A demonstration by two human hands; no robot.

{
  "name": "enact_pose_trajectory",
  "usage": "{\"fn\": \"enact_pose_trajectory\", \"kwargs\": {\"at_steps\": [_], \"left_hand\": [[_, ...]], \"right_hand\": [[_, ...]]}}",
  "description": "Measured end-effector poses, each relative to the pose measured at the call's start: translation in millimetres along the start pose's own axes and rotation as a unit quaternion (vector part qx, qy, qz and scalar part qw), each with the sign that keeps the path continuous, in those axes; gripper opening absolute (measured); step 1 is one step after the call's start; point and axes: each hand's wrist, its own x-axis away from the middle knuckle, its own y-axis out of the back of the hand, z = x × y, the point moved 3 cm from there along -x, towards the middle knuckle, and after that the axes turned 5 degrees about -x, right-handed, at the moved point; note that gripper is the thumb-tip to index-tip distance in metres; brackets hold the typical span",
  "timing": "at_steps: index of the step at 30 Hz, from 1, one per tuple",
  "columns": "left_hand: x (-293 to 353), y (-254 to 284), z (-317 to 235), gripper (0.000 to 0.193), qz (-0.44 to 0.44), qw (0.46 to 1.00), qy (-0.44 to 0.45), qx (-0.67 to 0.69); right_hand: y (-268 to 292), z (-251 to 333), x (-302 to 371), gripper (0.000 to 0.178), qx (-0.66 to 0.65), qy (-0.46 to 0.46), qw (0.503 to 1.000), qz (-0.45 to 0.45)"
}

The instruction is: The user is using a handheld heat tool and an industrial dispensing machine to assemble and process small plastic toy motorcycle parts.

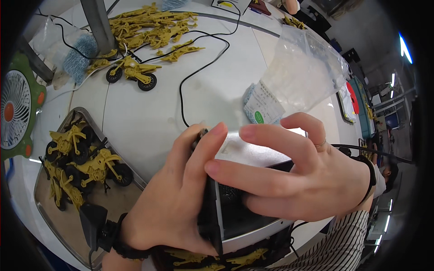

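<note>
**A:** Head view, biggest first: what is under your hands?

**B:** You have the white tabletop [149, 117] spread before you, with a metal tray [97, 118] at your left holding yellow toy motorbikes [90, 167]. A clear plastic bag [303, 72] lies at the far right, and a heap of yellow plastic parts [149, 25] sits at the back, one finished motorbike [133, 72] just in front of it. A black cable [201, 67] snakes across the middle.

**A:** And the thing you hold?

**B:** The black box [226, 212] sits low in the centre, close to you, lifted between both hands. Your left hand [174, 198] wraps its near edge, grip closed around it, thumb up by a small dark piece at the top corner. Your right hand [298, 174] lies across the open face, fingers [253, 135] pressed flat on it, so that grip bears on the box too.

**A:** Which step, would you say?

**B:** You seem to be fitting or closing the box. Your next move likely calls for steady pressure and keeping that corner piece aligned.
</note>
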Motion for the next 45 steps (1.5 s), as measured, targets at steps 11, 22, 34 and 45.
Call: {"fn": "enact_pose_trajectory", "kwargs": {"at_steps": [11,22,34,45], "left_hand": [[-4.0,5.8,-12.0,0.130,-0.100,0.977,-0.153,-0.105],[-3.3,13.0,-11.0,0.126,-0.069,0.986,-0.130,-0.076],[-6.1,8.2,-8.0,0.136,-0.067,0.986,-0.142,-0.062],[-10.1,4.8,-5.8,0.145,-0.044,0.986,-0.154,-0.034]], "right_hand": [[5.1,-1.7,-3.8,0.014,0.030,0.008,0.998,0.056],[8.5,0.6,1.0,0.017,0.015,-0.006,0.999,0.039],[-3.4,-6.3,-1.0,0.022,0.004,0.021,1.000,0.007],[18.8,-3.6,15.6,0.006,0.042,-0.011,0.966,0.254]]}}
